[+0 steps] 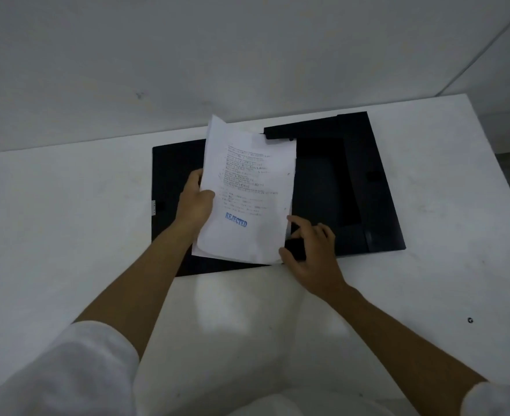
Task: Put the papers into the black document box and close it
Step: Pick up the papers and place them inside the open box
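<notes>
The black document box (332,187) lies open and flat on the white table (67,211), its lid spread to the left and its flaps to the right. A thin stack of white papers (247,190) with printed text and a blue "REJECTED" stamp is held tilted over the middle of the box. My left hand (195,202) grips the stack's left edge, thumb on top. My right hand (311,250) is at the stack's lower right corner, fingers curled against the paper edge and a black part of the box; whether it pinches the paper is unclear.
A grey wall rises behind the table's far edge. The table's right corner (470,100) is close to the box. A small dark speck (470,320) lies on the table at the right. White sleeves cover my upper arms at the bottom.
</notes>
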